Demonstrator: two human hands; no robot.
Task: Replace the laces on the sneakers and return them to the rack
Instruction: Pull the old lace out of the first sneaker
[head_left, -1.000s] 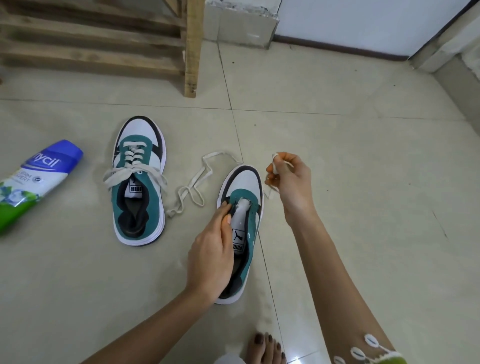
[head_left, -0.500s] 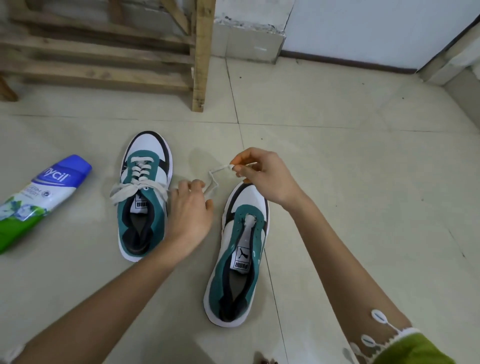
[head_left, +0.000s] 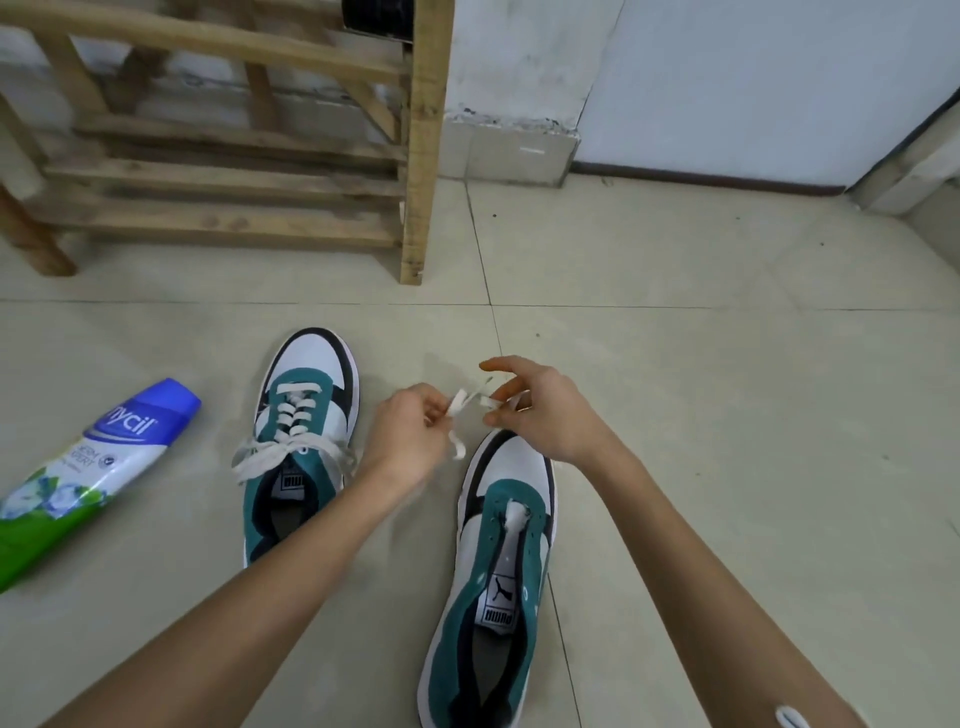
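You are holding a white shoelace (head_left: 459, 404) in the air between both hands, just above the toe of the unlaced sneaker (head_left: 501, 566); your left hand (head_left: 410, 434) is pinching one stretch of it between thumb and fingers, and your right hand (head_left: 543, 410) is pinching another stretch close by, with its index finger sticking out free; a short tail is dangling below your left hand, though blur is keeping me from telling exactly how the strands are crossing. The sneaker under your hands is lying on the tiled floor (head_left: 727, 389) with its eyelets showing empty and its tongue exposed, so I am judging that its lacing is not yet begun; the laced sneaker (head_left: 304, 410), to your left, is sitting alongside with a white lace threaded up through its eyelets and the ends sprawling loose and untied across the opening. Both shoes are resting on the floor, well apart from the wooden shoe rack (head_left: 423, 156) standing ahead, so the return is waiting too; I am putting you at roughly the halfway mark, with one shoe to thread, knots to tie and both to shelve. A Nycil powder bottle (head_left: 104, 467) is lying on its side at your far left.
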